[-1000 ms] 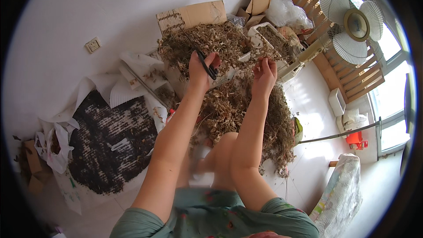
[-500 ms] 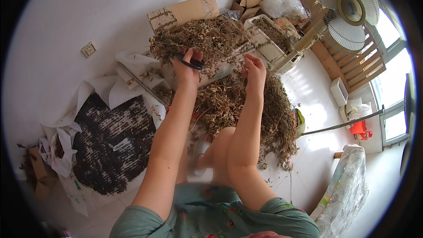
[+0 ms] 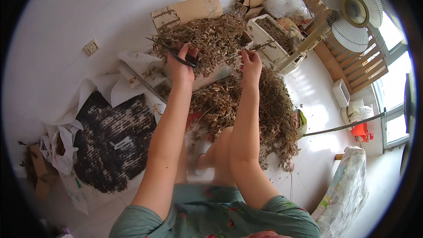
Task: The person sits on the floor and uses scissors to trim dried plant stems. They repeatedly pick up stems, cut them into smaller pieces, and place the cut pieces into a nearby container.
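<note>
My left hand [image 3: 179,68] is closed on black-handled scissors [image 3: 190,63], whose dark blades point to the far left. Beyond it lies a heap of dried plants [image 3: 211,35], brown and leafy, in front of a cardboard sheet [image 3: 189,9]. To the right, my right hand [image 3: 250,64] pinches a thin dried plant stem [image 3: 264,45] between thumb and fingers. Its leafy end sticks out to the far right. Below the hands a second heap of dried plant matter [image 3: 222,99] spreads on the floor, around my leg.
Dark crumbs cover a sheet [image 3: 110,145] on the left. A standing fan [image 3: 354,11] is at the far right, near a white planter box [image 3: 264,39] with soil. A wooden slatted frame [image 3: 352,68] leans by the window. A padded seat [image 3: 341,189] stands near right.
My right hand now shows a dried stem in its pinch and has moved slightly up and left. My left hand has turned the scissors, so the blades show, pointing far left.
</note>
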Action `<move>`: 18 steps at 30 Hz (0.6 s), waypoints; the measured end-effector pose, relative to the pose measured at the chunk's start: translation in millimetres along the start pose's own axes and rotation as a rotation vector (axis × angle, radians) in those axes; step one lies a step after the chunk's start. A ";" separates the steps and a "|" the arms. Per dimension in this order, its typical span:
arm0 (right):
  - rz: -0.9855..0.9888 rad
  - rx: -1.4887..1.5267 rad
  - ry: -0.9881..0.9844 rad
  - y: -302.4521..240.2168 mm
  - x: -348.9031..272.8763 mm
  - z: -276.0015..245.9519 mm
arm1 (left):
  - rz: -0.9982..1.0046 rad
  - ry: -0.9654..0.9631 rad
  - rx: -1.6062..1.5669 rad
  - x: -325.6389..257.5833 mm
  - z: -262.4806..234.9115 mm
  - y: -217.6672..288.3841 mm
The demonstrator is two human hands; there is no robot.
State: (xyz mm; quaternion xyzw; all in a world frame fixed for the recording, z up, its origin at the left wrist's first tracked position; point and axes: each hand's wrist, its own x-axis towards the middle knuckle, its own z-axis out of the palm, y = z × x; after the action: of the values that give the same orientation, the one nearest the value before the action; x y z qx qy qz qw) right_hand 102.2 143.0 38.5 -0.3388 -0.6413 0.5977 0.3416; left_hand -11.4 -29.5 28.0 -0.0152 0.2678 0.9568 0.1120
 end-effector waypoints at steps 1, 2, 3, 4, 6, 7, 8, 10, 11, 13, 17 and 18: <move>-0.038 0.014 0.070 -0.5 0.9 -0.2 | 0.058 0.001 0.019 -0.9 1.5 3.7; -0.053 0.072 0.101 -1.6 1.4 -3.8 | 0.110 0.011 0.015 0.9 1.2 9.0; -0.041 0.059 0.155 -0.1 4.0 -9.1 | 0.162 0.020 0.013 4.7 0.0 16.4; -0.029 0.045 0.209 0.3 6.3 -14.9 | 0.213 0.029 0.010 6.9 -0.8 21.8; -0.045 0.157 0.299 2.9 10.4 -27.8 | 0.246 0.031 0.032 8.6 -3.3 27.2; -0.072 0.201 0.362 3.3 12.0 -33.0 | 0.253 0.036 0.054 10.2 -5.4 30.1; -0.098 0.245 0.426 3.9 13.6 -38.3 | 0.259 0.041 0.077 11.8 -7.8 33.0; -0.078 0.313 0.475 4.3 15.7 -53.9 | 0.288 0.086 0.093 11.3 -7.7 37.7; -0.072 0.380 0.495 5.9 16.5 -59.0 | 0.302 0.108 0.102 11.1 -8.0 40.2; -0.038 0.499 0.590 5.0 15.3 -66.3 | 0.345 0.065 0.064 14.9 -14.5 49.5; -0.124 0.523 0.670 5.3 6.1 -76.9 | 0.384 0.028 -0.017 15.8 -15.1 56.4; -0.139 0.522 0.640 1.7 3.4 -75.8 | 0.376 0.015 -0.001 14.3 -13.2 58.4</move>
State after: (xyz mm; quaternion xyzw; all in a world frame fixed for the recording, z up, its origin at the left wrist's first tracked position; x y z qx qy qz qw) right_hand 164.3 186.5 41.0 -0.3655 -0.3513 0.5801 0.6376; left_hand -38.7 -82.0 45.1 0.0278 0.2662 0.9609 -0.0709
